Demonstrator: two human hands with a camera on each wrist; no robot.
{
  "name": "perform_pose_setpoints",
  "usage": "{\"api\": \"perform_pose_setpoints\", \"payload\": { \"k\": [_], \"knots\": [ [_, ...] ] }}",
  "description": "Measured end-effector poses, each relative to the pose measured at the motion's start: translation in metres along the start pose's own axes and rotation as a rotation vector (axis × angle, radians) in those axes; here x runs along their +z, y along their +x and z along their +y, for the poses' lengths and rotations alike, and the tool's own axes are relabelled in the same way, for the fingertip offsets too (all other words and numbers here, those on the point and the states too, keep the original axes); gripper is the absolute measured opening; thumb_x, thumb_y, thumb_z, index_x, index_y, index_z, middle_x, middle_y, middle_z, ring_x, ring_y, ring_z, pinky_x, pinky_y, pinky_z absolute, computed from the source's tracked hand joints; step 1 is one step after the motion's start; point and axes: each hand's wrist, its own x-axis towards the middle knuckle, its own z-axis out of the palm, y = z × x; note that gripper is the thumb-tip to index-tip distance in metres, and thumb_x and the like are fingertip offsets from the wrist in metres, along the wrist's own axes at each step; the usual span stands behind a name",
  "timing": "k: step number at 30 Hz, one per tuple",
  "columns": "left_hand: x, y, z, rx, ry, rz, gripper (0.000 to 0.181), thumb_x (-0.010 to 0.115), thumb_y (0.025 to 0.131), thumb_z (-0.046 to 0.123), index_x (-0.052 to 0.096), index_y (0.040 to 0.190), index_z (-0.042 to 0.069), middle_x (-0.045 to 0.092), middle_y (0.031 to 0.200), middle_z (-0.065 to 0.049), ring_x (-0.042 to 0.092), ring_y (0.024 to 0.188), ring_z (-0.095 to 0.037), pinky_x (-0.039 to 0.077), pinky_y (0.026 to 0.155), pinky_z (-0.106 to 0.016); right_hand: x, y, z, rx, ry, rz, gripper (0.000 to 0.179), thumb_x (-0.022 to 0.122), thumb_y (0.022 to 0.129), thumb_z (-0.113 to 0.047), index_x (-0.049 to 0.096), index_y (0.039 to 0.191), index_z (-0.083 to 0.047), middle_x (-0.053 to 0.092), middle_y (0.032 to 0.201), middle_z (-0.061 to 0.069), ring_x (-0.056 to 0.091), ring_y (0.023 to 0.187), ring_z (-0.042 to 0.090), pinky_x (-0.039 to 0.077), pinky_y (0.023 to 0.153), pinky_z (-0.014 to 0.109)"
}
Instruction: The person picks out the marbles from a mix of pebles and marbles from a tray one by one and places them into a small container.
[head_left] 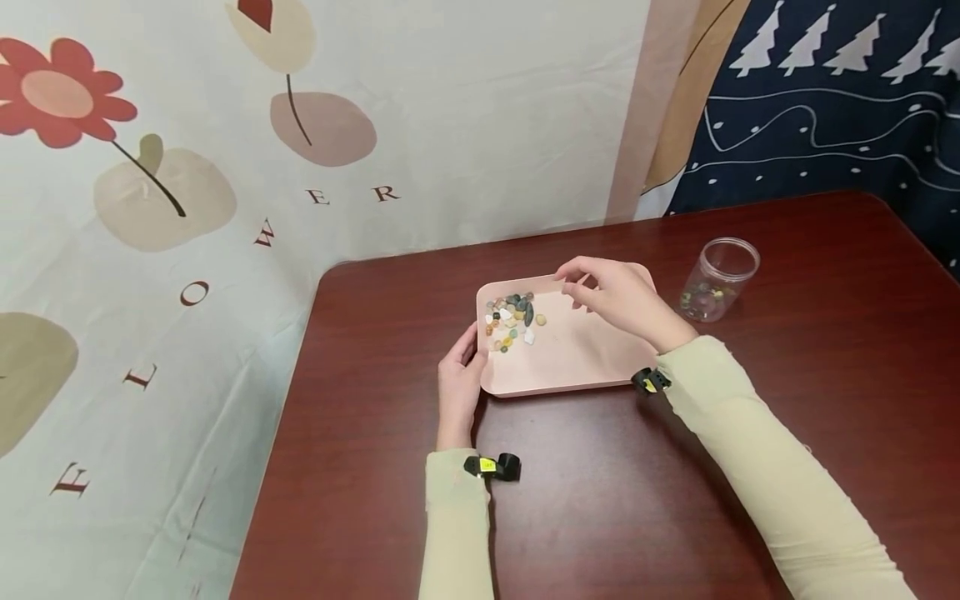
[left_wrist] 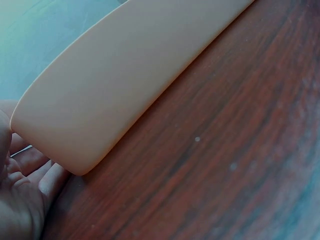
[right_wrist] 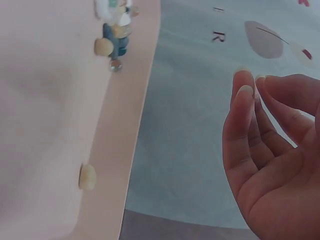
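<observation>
A pale pink tray (head_left: 585,362) lies on the table, with several small polished stones (head_left: 512,317) in white, green, yellow and orange gathered at its left end. My left hand (head_left: 459,383) grips the tray's left side. In the left wrist view its thumb (left_wrist: 5,132) is at the rim and the fingers pass behind the wall. Over the tray's far right part, my right hand (head_left: 611,292) hovers with fingers loosely bent and nothing visible between them. One cream stone (right_wrist: 87,177) lies apart, by the tray wall in the right wrist view.
A clear jar (head_left: 720,279) with some greenish stones in it stands on the dark red wooden table (head_left: 585,483), right of the tray. A white flower-print cloth (head_left: 487,117) hangs behind, beside a navy cloth (head_left: 817,125) with trees.
</observation>
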Motion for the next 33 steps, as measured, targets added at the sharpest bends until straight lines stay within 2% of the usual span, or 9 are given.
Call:
{"api": "perform_pose_setpoints", "payload": {
  "k": [5,6,13,18,27,33],
  "knots": [
    [0.0,0.001,-0.001,0.026,-0.011,-0.009,0.04,0.054,0.087,0.006,0.051,0.127,0.009,0.051,0.126,-0.005,0.046,0.114,-0.011,0.039,0.092,-0.026,-0.002,0.01,0.005,0.048,-0.056,-0.045,0.02,0.055,0.088,-0.027,0.059,0.108,-0.027,0.062,0.083,-0.006,0.061,0.069,0.013,0.037,0.069,0.035],
    [0.0,0.001,-0.001,0.03,-0.013,-0.009,0.04,0.054,0.086,0.005,0.051,0.127,0.009,0.051,0.126,-0.005,0.046,0.114,-0.011,0.039,0.092,-0.027,-0.002,0.012,0.006,0.05,-0.048,-0.058,0.02,0.055,0.088,-0.027,0.059,0.108,-0.026,0.062,0.085,-0.005,0.061,0.07,0.014,0.039,0.068,0.035],
    [-0.001,0.002,-0.001,0.02,-0.004,-0.003,0.04,0.054,0.086,0.005,0.052,0.127,0.01,0.051,0.126,-0.004,0.046,0.115,-0.011,0.038,0.092,-0.027,0.002,0.03,0.015,0.045,0.127,-0.156,0.019,0.053,0.089,-0.015,0.06,0.106,-0.017,0.061,0.094,0.007,0.061,0.073,0.021,0.05,0.064,0.034],
    [-0.001,0.002,-0.001,0.015,-0.006,-0.007,0.04,0.053,0.087,0.005,0.051,0.127,0.01,0.051,0.127,-0.004,0.045,0.116,-0.013,0.039,0.093,-0.027,0.007,0.04,0.019,0.065,0.148,-0.222,0.021,0.051,0.09,-0.013,0.059,0.109,-0.012,0.06,0.093,0.013,0.061,0.078,0.028,0.05,0.065,0.033],
    [-0.001,0.002,-0.001,0.023,-0.017,-0.006,0.04,0.053,0.086,0.004,0.052,0.126,0.008,0.051,0.126,-0.006,0.046,0.116,-0.015,0.039,0.093,-0.029,0.02,0.055,0.026,0.083,0.127,-0.241,0.024,0.049,0.089,-0.008,0.058,0.111,-0.008,0.061,0.09,0.016,0.059,0.073,0.022,0.05,0.062,0.032],
    [0.0,0.002,-0.002,0.005,-0.005,-0.004,0.04,0.054,0.087,0.006,0.052,0.126,0.011,0.051,0.126,-0.003,0.046,0.115,-0.011,0.039,0.092,-0.027,0.032,0.062,0.034,0.135,0.143,-0.271,0.024,0.046,0.09,-0.009,0.06,0.109,-0.008,0.061,0.09,0.016,0.059,0.075,0.029,0.05,0.064,0.04]
  ]
}}
